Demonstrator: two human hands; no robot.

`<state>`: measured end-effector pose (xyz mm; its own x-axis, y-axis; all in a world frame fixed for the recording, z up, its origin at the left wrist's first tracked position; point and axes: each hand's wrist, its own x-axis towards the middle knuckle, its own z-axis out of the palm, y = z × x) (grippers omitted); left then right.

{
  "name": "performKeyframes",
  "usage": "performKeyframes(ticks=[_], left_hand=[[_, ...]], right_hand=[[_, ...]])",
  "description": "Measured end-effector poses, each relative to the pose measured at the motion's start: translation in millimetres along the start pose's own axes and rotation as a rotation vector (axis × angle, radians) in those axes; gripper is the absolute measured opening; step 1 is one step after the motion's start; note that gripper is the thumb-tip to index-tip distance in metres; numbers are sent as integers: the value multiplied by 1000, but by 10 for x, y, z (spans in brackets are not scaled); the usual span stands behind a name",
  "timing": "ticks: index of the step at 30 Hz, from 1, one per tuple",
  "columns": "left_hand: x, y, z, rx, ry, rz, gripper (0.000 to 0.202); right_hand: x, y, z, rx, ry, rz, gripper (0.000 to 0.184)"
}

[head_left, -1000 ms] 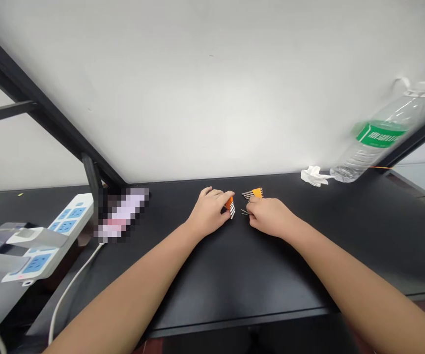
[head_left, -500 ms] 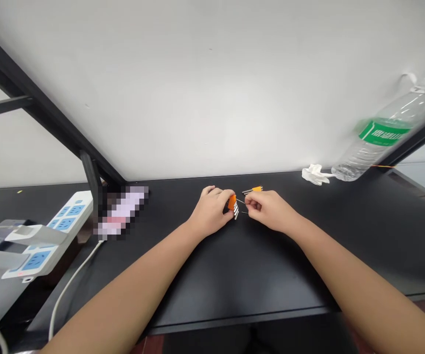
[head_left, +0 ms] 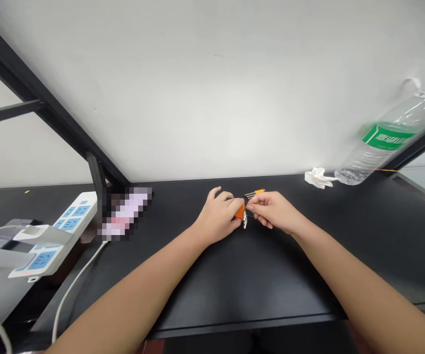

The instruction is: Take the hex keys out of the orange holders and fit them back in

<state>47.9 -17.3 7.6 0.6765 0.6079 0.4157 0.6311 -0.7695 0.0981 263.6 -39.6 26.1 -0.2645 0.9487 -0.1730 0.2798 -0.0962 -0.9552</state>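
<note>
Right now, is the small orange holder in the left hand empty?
Not empty: several silver metal rods jut from that small orange holder; whether it's full, I cannot tell.

Office-like spot — black desk (head_left: 256,282), power strip (head_left: 69,224)

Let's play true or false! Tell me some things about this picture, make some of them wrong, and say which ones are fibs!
1. The left hand holds an orange holder with metal rods in it. True.
2. The bottle has a red label. False: the bottle has a green label.
3. A crumpled white tissue lies near the bottle. True.
4. The right hand is grabbing the tissue. False: the right hand is close to the left hand, its fingertips pinched together beside the orange holder.
5. The power strip is on the right side of the picture. False: the power strip is on the left.
6. The table is black. True.
</note>
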Motion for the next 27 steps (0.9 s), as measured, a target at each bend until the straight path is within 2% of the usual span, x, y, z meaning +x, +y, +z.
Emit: performKeyframes(ticks=[5, 8, 12, 18, 21, 23, 25, 27], left_hand=[[17, 30, -20, -42, 8, -45, 32], [24, -8, -3, -65, 12, -94, 34], [7, -28, 30, -53, 50, -110, 40], [-15, -3, 49, -69, 86, -57, 40], [-14, -14, 55, -100, 107, -2, 37], [-13, -29, 57, -112, 102, 10, 38], [-13, -50, 57, -113, 79, -4, 41], [-14, -75, 54, -109, 52, -35, 44]], right_hand=[[80, 44, 168, 418, 56, 39, 38], [70, 36, 192, 543, 46, 43, 34], [49, 39, 172, 541, 35, 55, 33], [98, 113, 238, 469, 23, -38, 37], [103, 123, 230, 395, -6, -52, 39], [87, 103, 168, 254, -9, -48, 38], [60, 71, 71, -16, 31, -80, 34], [32, 46, -24, -380, 74, -170, 29]])
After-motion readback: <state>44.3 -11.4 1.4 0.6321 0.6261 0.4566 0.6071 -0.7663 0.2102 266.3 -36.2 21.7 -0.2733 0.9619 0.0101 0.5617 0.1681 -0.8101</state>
